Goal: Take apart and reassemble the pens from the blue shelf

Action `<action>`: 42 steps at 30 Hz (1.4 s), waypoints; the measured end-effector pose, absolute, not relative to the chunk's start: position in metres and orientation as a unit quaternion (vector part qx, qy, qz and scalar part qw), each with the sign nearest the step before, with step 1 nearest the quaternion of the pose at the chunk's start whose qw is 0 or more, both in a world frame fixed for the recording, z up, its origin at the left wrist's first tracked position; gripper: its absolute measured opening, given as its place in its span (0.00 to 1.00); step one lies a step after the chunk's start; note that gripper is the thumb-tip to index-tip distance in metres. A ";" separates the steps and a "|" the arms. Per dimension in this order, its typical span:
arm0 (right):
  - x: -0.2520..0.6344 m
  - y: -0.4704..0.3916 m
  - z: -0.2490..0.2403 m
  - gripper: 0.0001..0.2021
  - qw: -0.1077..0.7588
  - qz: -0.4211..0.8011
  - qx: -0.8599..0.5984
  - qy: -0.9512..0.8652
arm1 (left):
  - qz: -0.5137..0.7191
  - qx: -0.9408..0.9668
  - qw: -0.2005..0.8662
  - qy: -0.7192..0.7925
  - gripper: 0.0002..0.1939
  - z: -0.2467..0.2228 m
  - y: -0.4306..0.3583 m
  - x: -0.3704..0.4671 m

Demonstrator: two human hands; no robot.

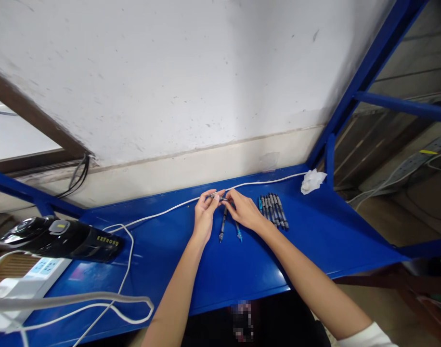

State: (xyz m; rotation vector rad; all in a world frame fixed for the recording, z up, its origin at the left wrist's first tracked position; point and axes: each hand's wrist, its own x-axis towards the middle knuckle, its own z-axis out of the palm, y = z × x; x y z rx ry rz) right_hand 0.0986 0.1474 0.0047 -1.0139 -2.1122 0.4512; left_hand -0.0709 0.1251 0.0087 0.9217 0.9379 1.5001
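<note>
Both my hands meet above the middle of the blue table, with a dark pen held crosswise between them. My left hand pinches one end of this pen between thumb and fingers. At its other end are the closed fingers of my right hand. Below the hands lie a black pen and a pen with a blue part, their upper ends partly hidden by my right hand. To the right, several pens lie side by side in a row, the leftmost with a blue part.
A white cable crosses the table behind my hands. Crumpled white tissue lies at the back right corner. At the left are a black bottle and a white power strip with looping cords. Blue frame posts bound the table.
</note>
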 end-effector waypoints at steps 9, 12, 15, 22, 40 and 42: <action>0.099 0.146 0.006 0.02 0.363 0.163 -0.392 -0.829 | 0.646 0.356 0.556 0.384 0.28 0.010 0.129 -0.080; 0.099 0.146 0.007 0.03 0.358 0.156 -0.401 -0.829 | 0.659 0.341 0.564 0.363 0.29 0.011 0.129 -0.078; 0.100 0.146 0.008 0.04 0.353 0.149 -0.406 -0.830 | 0.657 0.336 0.547 0.396 0.18 0.008 0.129 -0.076; 0.099 0.146 0.009 0.03 0.353 0.153 -0.404 -0.830 | 0.659 0.342 0.562 0.364 0.26 0.010 0.129 -0.079; 0.099 0.147 0.005 0.05 0.358 0.154 -0.400 -0.829 | 0.677 0.319 0.544 0.380 0.15 0.007 0.131 -0.080; 0.099 0.147 0.006 0.04 0.357 0.152 -0.401 -0.830 | 0.678 0.324 0.547 0.368 0.21 0.009 0.131 -0.080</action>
